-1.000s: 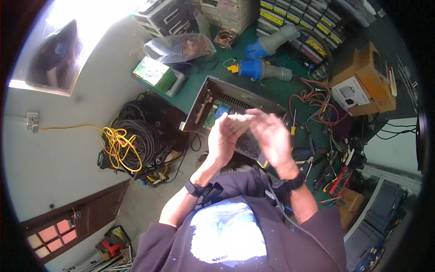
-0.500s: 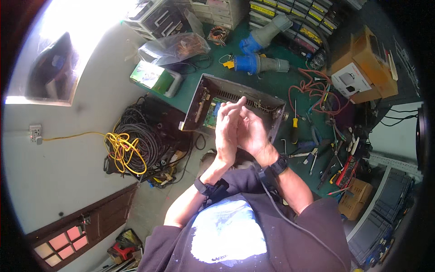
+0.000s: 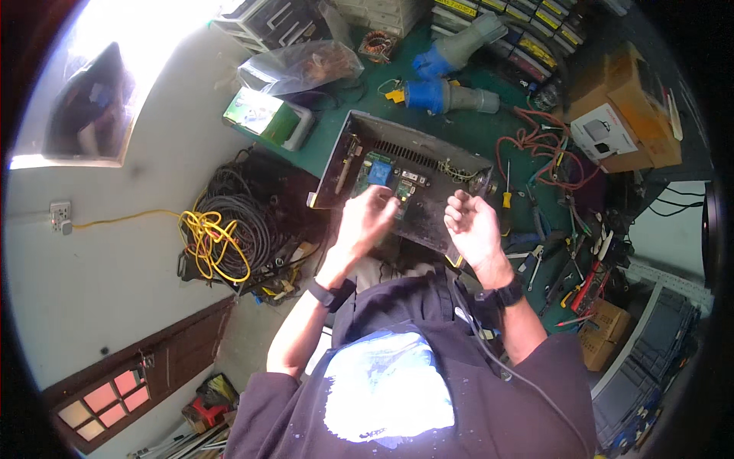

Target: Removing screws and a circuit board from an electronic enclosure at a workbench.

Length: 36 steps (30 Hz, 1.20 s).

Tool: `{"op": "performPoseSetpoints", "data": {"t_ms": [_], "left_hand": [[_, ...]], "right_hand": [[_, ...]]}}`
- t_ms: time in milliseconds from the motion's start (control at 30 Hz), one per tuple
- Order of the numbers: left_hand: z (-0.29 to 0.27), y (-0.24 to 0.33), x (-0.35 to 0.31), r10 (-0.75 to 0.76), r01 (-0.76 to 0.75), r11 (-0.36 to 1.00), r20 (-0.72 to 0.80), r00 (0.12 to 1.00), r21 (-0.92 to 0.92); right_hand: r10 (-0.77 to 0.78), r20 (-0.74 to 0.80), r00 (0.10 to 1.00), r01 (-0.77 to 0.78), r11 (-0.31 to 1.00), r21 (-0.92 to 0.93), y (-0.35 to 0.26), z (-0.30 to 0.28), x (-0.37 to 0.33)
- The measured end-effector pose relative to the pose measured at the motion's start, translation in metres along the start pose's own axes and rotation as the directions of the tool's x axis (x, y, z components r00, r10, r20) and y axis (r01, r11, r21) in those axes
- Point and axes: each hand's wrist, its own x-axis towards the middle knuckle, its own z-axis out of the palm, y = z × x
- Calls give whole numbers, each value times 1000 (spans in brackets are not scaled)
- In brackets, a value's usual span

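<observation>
Head view, and the open metal case [image 3: 430,218] sits at the near edge of the tabletop [image 3: 478,136], left hand [image 3: 367,222] over it, loosely bent; right hand [image 3: 475,229] near its right end, curled; can't tell if either grips anything.

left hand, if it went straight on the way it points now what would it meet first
Probably the green circuit board with the blue block, inside the open metal case. How high the left hand is above it is unclear, so it might pass over.
</observation>
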Motion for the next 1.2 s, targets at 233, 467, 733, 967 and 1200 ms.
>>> {"op": "performPoseSetpoints", "data": {"t_ms": [233, 467, 733, 967, 1200], "left_hand": [[44, 4, 19, -16, 8, 783, 6, 1000, 622], [46, -18, 26, 6, -63, 722, 84, 996, 689], [37, -7, 28, -120, 9, 740, 119, 986, 673], [-17, 18, 6, -255, 243, 967, 301, 919, 78], [-31, 29, -21, -66, 515, 565, 587, 807, -644]], "right_hand": [[-3, 51, 999, 4, 1000, -19, -5, -13, -23], [-11, 36, 999, 13, 999, -47, -5, -20, -28], [1, 33, 999, 0, 999, -34, -3, -15, -21], [5, 26, 1000, 2, 964, -267, 0, 0, -24], [182, 53, 982, -140, 886, -442, 6, 20, -29]]}}
